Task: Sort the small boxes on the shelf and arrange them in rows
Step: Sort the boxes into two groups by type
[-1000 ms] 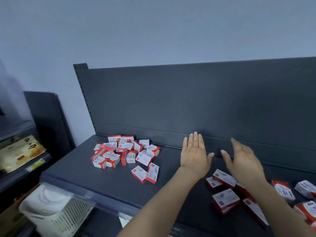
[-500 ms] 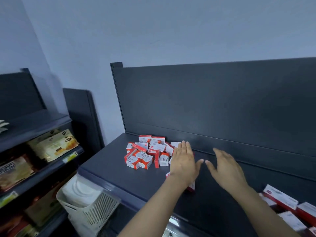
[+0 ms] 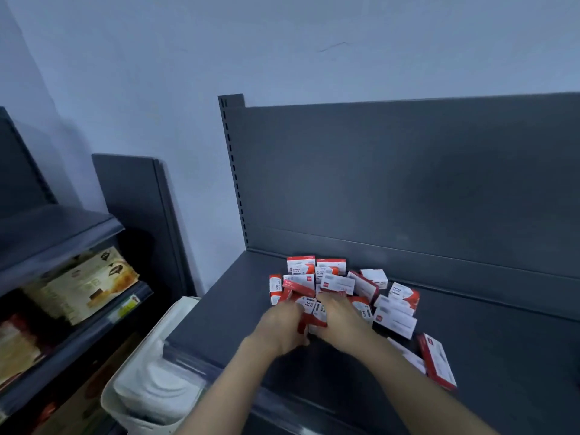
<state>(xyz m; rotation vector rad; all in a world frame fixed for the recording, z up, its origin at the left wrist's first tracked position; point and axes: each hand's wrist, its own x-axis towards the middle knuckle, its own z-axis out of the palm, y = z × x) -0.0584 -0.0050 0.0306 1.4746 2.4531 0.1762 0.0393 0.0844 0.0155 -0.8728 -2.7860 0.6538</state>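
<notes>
The small red-and-white cardboard boxes (image 3: 342,287) lie in a loose, unsorted heap at the left rear of the dark grey metal shelf (image 3: 219,312), close to its back panel. Some lie flat, some stand on edge, some lean on neighbours, and no row is formed yet. Both hands work at the heap's near edge. The left hand (image 3: 277,328) has its fingers (image 3: 292,310) curled round a front box (image 3: 315,318). The right hand (image 3: 343,321) comes in from the other side with bent fingers (image 3: 329,301), but blur hides whether it grips a box or only steadies the heap. To do this step well, I judge it best to lift one box clear rather than drag it, since leaning neighbours would likely tumble. Each box should then be turned the same printed face up, and the row started on bare shelf in front, edges touching. A longer flat red-and-white box (image 3: 437,361) lies apart to the right and looks like a separate sort. Below the shelf's left corner stands a white slotted plastic basket (image 3: 114,409) holding something white, too blurred to name. The neighbouring dark rack (image 3: 62,224) carries yellowish packets (image 3: 81,284).
</notes>
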